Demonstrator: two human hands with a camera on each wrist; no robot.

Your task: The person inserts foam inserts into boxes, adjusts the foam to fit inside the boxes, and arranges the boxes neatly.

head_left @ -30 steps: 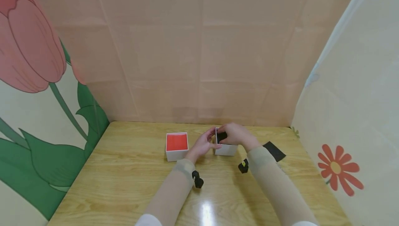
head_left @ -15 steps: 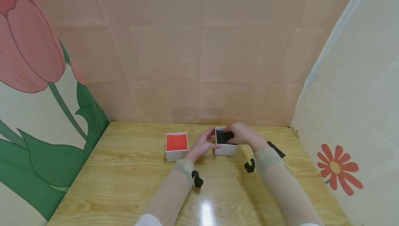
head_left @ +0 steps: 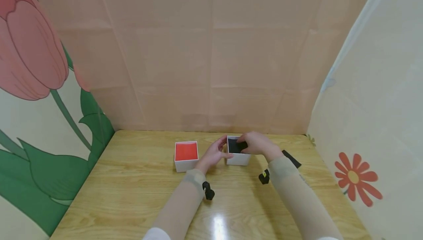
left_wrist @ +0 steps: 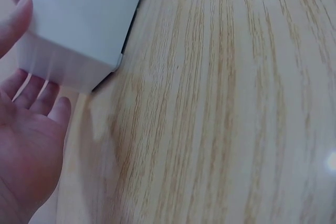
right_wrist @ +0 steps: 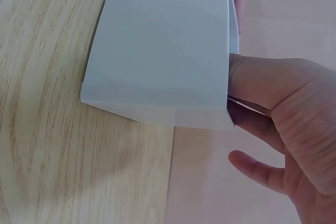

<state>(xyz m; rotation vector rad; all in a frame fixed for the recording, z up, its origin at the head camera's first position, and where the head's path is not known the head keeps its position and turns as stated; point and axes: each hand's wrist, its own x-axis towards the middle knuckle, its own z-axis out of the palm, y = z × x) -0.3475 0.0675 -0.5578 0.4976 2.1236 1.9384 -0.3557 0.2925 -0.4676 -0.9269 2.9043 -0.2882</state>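
Observation:
A white open-topped box point(head_left: 237, 160) with a black lining or insert point(head_left: 232, 145) in it stands at the far middle of the table. My left hand point(head_left: 214, 155) holds this box at its left side, the thumb point(left_wrist: 13, 27) on the front face and the other fingers spread along the side. My right hand point(head_left: 259, 145) reaches over the right rim, its thumb and some fingers inside against the black piece. In the right wrist view one finger point(right_wrist: 257, 171) stays outside the white box point(right_wrist: 163, 45); the tips inside are hidden, so whether they pinch or press cannot be told.
Left of my left hand stands a second white box point(head_left: 185, 165) with a red lining or insert point(head_left: 186, 151). A flat black piece point(head_left: 292, 159) lies on the wooden table point(head_left: 132, 196) beyond my right forearm, partly covered by it. A cloth-like backdrop point(head_left: 185, 67) rises behind the table's far edge.
My right hand has shifted right inside the box, showing more of the black piece, then stays nearly in place. My left hand keeps its hold. The right sleeve now covers more of the flat black piece.

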